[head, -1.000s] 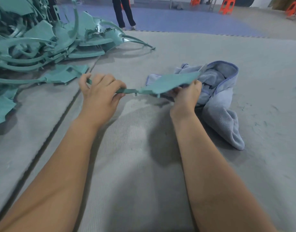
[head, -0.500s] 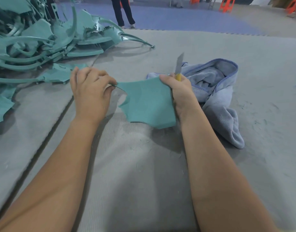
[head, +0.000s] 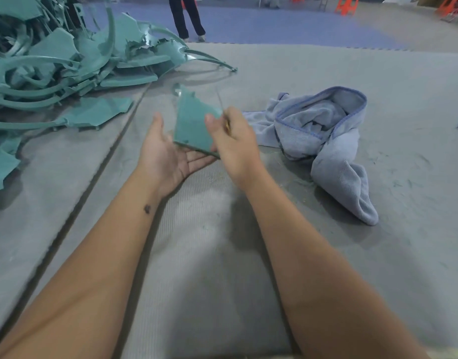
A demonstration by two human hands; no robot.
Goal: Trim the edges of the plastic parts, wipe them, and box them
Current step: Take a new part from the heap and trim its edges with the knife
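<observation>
Left hand (head: 168, 154) lies palm up over the grey mat (head: 204, 255), fingers straight and relaxed, and the teal part (head: 193, 125) stands tilted on those fingers, its lower edge resting across them and its jagged tip pointing away from the person. Right hand (head: 233, 143) is right beside it, thumb up against the part's near face, fingers curled round a thin knife (head: 222, 110) whose blade pokes up past the part's right edge; it's blurred, so exactly where the blade meets the plastic I can't tell. So the left is open and only carrying, the right clenched on the knife. Just right of the hands a blue cloth (head: 334, 141) sits crumpled on the mat, not touching either hand. Far left, a big pile (head: 62, 66) of teal parts and curved strips spreads over the mat. At the back, 1 person's legs (head: 186, 19) stand on a blue floor, with orange stools (head: 349, 5) off to the right.
</observation>
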